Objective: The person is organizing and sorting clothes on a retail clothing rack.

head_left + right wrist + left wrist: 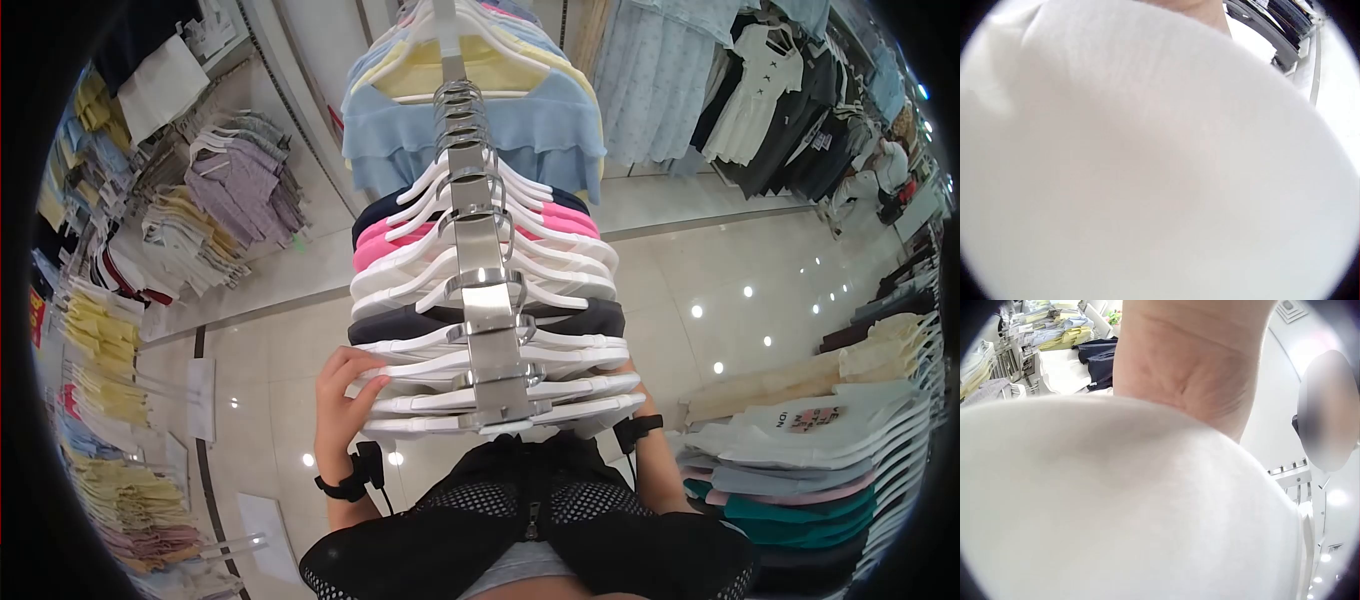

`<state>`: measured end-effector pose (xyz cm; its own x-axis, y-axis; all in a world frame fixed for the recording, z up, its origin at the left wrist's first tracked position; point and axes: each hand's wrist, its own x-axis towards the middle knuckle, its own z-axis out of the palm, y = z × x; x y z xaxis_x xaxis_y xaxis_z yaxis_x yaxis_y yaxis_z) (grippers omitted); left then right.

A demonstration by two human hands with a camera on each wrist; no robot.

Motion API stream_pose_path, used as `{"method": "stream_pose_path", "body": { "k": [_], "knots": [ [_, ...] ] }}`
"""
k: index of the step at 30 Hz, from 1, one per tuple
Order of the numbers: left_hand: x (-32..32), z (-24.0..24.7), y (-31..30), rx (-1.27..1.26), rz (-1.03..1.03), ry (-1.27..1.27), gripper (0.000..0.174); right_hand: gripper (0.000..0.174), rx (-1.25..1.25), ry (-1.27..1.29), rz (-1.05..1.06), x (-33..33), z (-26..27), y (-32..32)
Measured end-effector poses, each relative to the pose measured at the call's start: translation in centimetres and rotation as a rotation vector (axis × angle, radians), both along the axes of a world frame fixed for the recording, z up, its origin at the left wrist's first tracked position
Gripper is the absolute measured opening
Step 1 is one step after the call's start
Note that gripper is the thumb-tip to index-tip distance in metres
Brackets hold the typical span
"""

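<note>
White garments on white hangers (420,371) hang close together at the near end of a metal rail (492,360). My left hand (345,392) holds their left shoulder ends, fingers over the top and thumb below. On the other side, my right hand (641,396) is at the right ends, its fingers hidden behind hangers and cloth. White fabric (1116,500) covers much of the left wrist view, below the bare left wrist. In the right wrist view, white fabric (1160,162) hides nearly everything, with a strip of skin at the top.
Farther along the rail hang dark, pink and light blue garments (385,125). Racks of yellow and purple clothes (240,185) stand left. At the lower right is another rack with white and green garments (800,515). Dresses (765,90) hang at the back wall, and a person crouches far right.
</note>
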<state>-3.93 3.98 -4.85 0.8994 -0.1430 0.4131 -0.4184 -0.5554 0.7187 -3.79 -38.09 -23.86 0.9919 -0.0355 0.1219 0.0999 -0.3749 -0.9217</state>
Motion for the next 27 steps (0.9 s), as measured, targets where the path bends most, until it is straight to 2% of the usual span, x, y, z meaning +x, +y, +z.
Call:
{"method": "stream_pose_path", "body": {
  "k": [4,5,7,9,11,12,13,15,17,18,20,23,27],
  "knots": [
    [-1.7,0.2,-0.4,0.031,0.016,-0.134,0.013,0.035,-0.034,-0.016,-0.032,-2.1,2.0,-1.2],
    [-2.1,0.1,-0.6,0.033,0.042,-0.158,0.013,0.042,-0.149,-0.040,0.045,-2.5,3.5,-1.9],
    [-3.0,1.1,-1.7,0.030,0.078,-0.145,0.013,0.039,-0.001,-0.176,0.020,-2.6,6.4,-1.7],
    [-4.0,1.6,-2.9,0.036,0.216,-0.318,0.014,0.038,-0.044,-0.225,0.034,-3.2,11.1,-0.7],
    [-4.9,1.8,-4.3,0.013,0.250,-0.336,0.013,0.037,-0.092,-0.288,0.059,-4.0,13.9,-1.0],
    [-5.2,1.8,-5.0,-0.015,0.274,-0.363,0.013,0.035,0.033,-0.324,0.135,-4.3,14.4,-1.1],
    [-5.4,1.9,-5.5,-0.037,0.296,-0.394,0.014,0.033,0.163,-0.362,0.210,-4.5,14.8,-1.2],
    [-5.8,1.6,-6.7,-0.026,0.271,-0.366,0.015,0.033,0.163,-0.376,0.253,-5.2,15.4,-1.7],
    [-6.4,1.8,-7.2,-0.015,0.246,-0.323,0.015,0.036,0.065,-0.261,0.359,-5.9,16.3,-1.6],
    [-6.9,1.5,-8.0,0.003,0.240,-0.327,0.017,0.036,0.073,-0.257,0.368,-6.4,15.8,-1.8],
    [-7.9,1.4,-9.3,0.034,0.252,-0.310,0.022,0.039,-0.034,-0.092,0.395,-7.1,14.7,-1.5],
    [-9.3,0.8,-10.8,-0.002,0.307,-0.278,0.024,0.042,-0.027,-0.074,0.447,-8.3,12.7,-1.2],
    [-10.7,0.2,-10.9,-0.069,0.437,-0.248,0.023,0.044,-0.049,0.027,0.559,-9.1,13.4,-1.5]
  ]
}}
